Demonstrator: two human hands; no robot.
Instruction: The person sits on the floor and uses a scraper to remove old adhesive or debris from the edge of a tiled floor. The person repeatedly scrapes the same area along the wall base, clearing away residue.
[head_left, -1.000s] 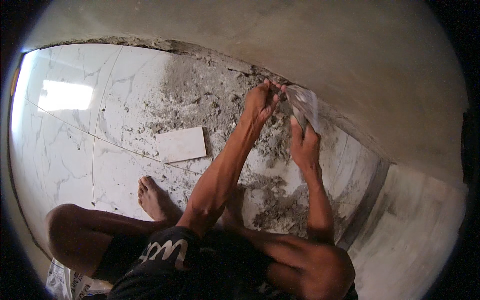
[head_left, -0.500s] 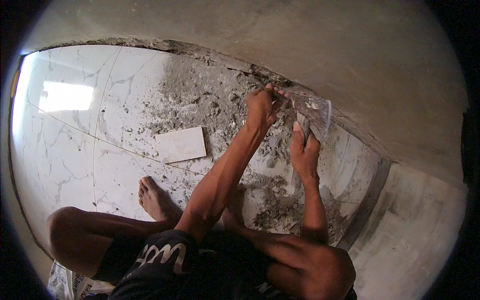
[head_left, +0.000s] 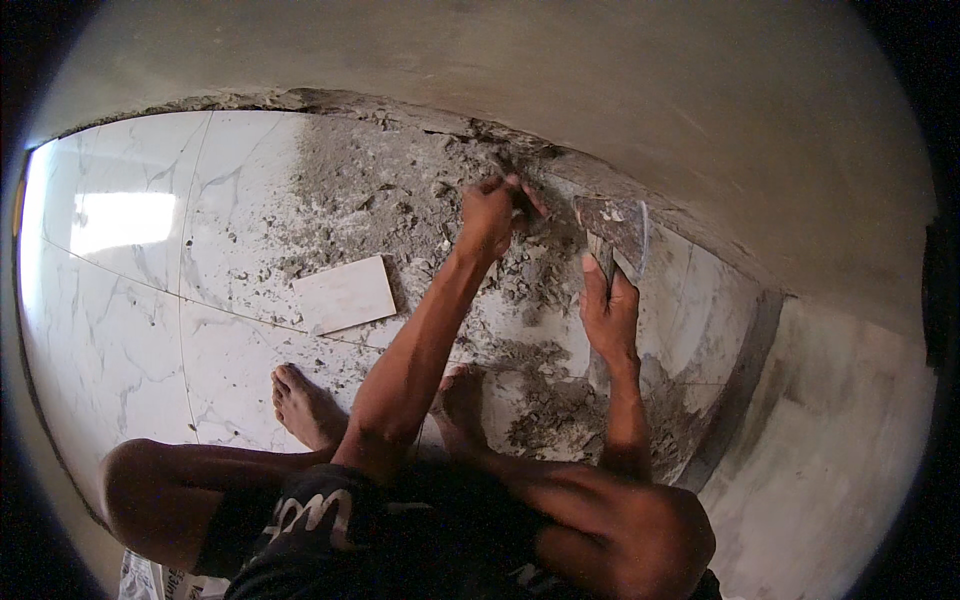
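Observation:
My left hand (head_left: 488, 215) is closed near the foot of the wall, over the broken mortar. A short brown rod (head_left: 538, 203), chisel-like in shape, sticks out of its right side; the fingers partly hide it. My right hand (head_left: 610, 315) grips the wooden handle of a hatchet (head_left: 612, 222). The wide, dusty hatchet head has a bright edge facing right, and its other side faces my left hand across a small gap. Grey mortar rubble (head_left: 400, 200) lies along the wall base and around both hands.
A loose white tile piece (head_left: 345, 295) lies on the marbled floor tiles (head_left: 130, 330) left of my forearm. The plastered wall (head_left: 600, 80) curves along the far side, its bottom edge rough. My bare feet (head_left: 305, 405) stand close by. More rubble (head_left: 550, 415) lies near my right knee.
My left hand has shifted left, and the gap between it and the hatchet has widened. The hatchet head, blurred before, now shows clearly. The whole view has shifted slightly.

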